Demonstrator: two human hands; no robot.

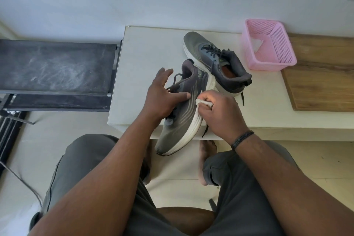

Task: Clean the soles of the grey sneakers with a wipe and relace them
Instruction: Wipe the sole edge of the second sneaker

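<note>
At the desk's (145,48) front edge, the left hand (162,95) rests spread-fingered on a grey sneaker (183,115) tilted on its side; the right hand (223,112) pinches a white wipe (205,104) against its sole. Beyond stand the second sneaker (216,59) and a pink basket (268,44).

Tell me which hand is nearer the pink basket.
Right. The right hand, gripping the wipe against the near sneaker, sits below-left of the pink basket; the left hand is farther left.
</note>
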